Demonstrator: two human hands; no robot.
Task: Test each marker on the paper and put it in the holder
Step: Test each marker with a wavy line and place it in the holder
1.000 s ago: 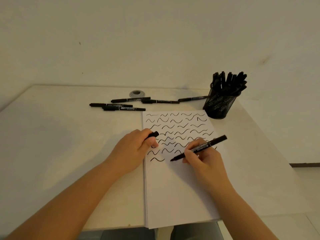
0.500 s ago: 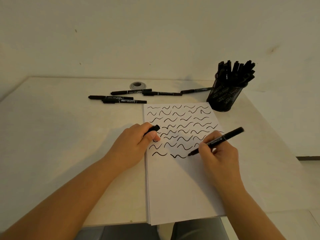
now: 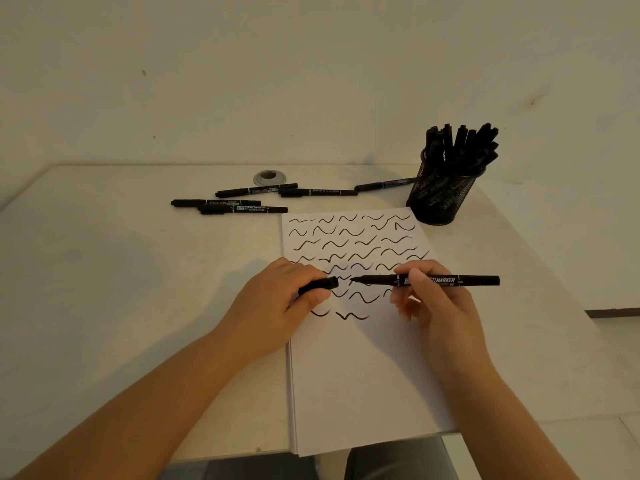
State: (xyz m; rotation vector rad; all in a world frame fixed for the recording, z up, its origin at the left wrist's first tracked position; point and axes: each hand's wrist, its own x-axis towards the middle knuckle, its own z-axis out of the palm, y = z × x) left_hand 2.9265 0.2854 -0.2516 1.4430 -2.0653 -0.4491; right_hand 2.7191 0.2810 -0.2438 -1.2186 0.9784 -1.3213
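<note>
My right hand (image 3: 438, 303) pinches a black marker (image 3: 450, 280) held level above the white paper (image 3: 363, 375), its bare tip pointing left. My left hand (image 3: 277, 306) grips the marker's black cap (image 3: 318, 285), whose open end faces the tip a short gap away. The paper carries several rows of black wavy test strokes. A black mesh holder (image 3: 440, 199) packed with several markers stands at the paper's far right corner. Several loose black markers (image 3: 242, 208) lie on the table beyond the paper.
A round grey cable grommet (image 3: 269, 176) is set in the white table (image 3: 104, 289) near the wall. The paper's near edge overhangs the table front. The table's right edge runs close behind the holder.
My right hand lifted the marker off the paper after drawing a new stroke in the lowest row and turned it level toward the cap. The left hand stayed put.
</note>
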